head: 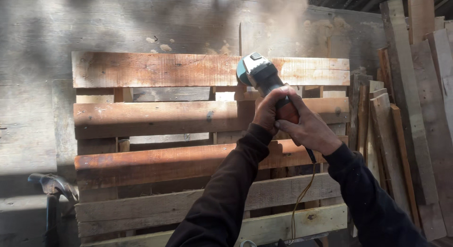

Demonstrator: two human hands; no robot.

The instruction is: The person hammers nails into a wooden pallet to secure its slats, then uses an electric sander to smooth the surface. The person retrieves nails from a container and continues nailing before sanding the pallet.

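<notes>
1. A grey, weathered plank wall (141, 25) fills the far side of the scene, with a haze of sawdust (283, 11) drifting across its upper middle.
2. A wooden pallet (155, 115) stands upright against that wall, its horizontal slats stained reddish-brown at the top and paler toward the bottom.
3. A stack of loose boards (415, 110) leans on end at the right, just beside the pallet's right edge.
4. A dark metal frame (52, 190) shows at the lower left, near the pallet's corner; what it belongs to cannot be told.
5. An angle grinder (258, 73) with a teal head is pressed against the pallet's top slat, right of centre, its body slanting down toward the person.
6. The left hand (270, 110), in a dark sleeve, is wrapped tight round the grinder's body.
7. The right hand (309, 129) is closed round the grinder's rear handle, touching the left hand.
8. A thin yellow cord (302, 195) hangs from the grinder down in front of the lower slats.
</notes>
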